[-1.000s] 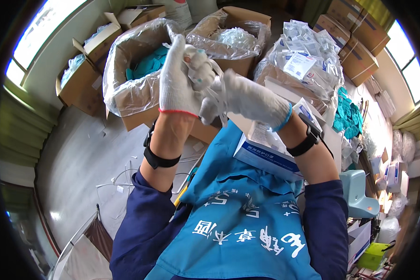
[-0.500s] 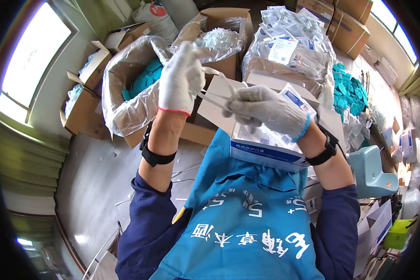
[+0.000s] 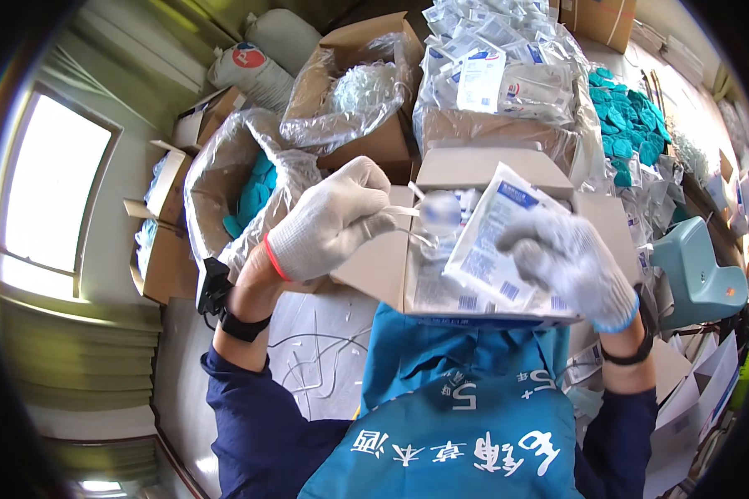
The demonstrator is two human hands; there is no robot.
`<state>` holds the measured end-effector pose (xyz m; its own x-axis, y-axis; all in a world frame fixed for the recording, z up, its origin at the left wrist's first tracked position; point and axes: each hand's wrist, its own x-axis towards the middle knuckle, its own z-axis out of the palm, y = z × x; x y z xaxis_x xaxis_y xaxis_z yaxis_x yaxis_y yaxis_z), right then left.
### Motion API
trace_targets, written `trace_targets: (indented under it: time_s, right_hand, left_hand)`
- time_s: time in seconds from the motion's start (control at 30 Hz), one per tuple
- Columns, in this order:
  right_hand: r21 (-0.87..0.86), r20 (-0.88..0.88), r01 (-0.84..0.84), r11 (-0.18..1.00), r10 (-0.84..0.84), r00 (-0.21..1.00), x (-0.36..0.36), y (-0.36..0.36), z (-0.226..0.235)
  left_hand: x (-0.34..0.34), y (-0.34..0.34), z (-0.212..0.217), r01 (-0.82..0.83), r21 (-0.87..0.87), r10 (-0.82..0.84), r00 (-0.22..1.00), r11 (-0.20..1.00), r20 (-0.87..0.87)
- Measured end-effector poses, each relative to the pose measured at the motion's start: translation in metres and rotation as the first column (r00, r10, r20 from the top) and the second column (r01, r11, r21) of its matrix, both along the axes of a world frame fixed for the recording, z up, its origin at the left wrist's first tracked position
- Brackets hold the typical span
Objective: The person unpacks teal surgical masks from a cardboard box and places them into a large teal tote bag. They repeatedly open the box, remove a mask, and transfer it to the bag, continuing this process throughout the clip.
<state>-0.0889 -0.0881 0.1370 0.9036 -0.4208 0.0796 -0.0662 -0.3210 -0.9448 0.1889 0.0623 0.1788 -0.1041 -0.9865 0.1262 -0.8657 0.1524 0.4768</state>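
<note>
My left hand (image 3: 341, 220), in a white knit glove with a red cuff, is closed in a pinch on a thin white strap (image 3: 404, 211). Loose ends of the strap stick out toward the open carton (image 3: 591, 218), which has blue printed sides. Inside the carton lie several flat white-and-blue packets, and one larger packet (image 3: 493, 229) leans up on top. Over that packet's right side hovers my right hand (image 3: 570, 258), gloved with a pale blue cuff. Its fingers are loosely bent, apart and a little blurred; whether they touch the packet I cannot tell.
Behind the carton stands a plastic-lined box (image 3: 508, 125) heaped with packets. Two more lined boxes, one with teal pieces (image 3: 256, 195), one with clear material (image 3: 364, 87), stand left. Right are a teal pile (image 3: 624, 121) and a pale blue stool (image 3: 695, 274). Loose straps (image 3: 312, 366) litter the floor.
My hands have moved apart and lower. The right hand has let go of the strap and shifted right over the packet; the left still pinches it. The view has turned slightly.
</note>
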Motion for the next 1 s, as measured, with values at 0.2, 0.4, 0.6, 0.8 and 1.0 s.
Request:
trace_targets:
  time_s: [0.2, 0.4, 0.6, 0.8, 1.0]
  right_hand:
    - [0.303, -0.189, 0.190, 0.934, -0.137, 0.972, -0.021, -0.008, -0.018]
    - [0.171, -0.127, 0.396, 0.902, -0.379, 0.917, -0.049, -0.014, -0.035]
    - [-0.030, -0.104, 0.611, 0.791, -0.610, 0.785, -0.060, -0.029, -0.054]
    - [-0.115, -0.071, 0.556, 0.823, -0.565, 0.822, -0.052, -0.032, -0.063]
    - [-0.306, 0.168, 0.559, 0.771, -0.534, 0.829, -0.055, -0.026, -0.063]
  left_hand:
    - [0.162, -0.113, -0.021, -0.084, -0.492, 0.361, 0.786, 0.867, 0.502]
    - [0.210, -0.177, -0.040, -0.597, -0.302, 0.650, 0.537, 0.743, 0.538]
    - [0.101, -0.161, -0.061, -0.437, -0.213, 0.484, 0.822, 0.874, 0.299]
    - [-0.021, -0.123, -0.087, -0.160, 0.337, 0.189, 0.981, 0.928, -0.054]
    - [-0.073, -0.107, -0.095, -0.122, 0.119, 0.171, 0.755, 0.985, -0.634]
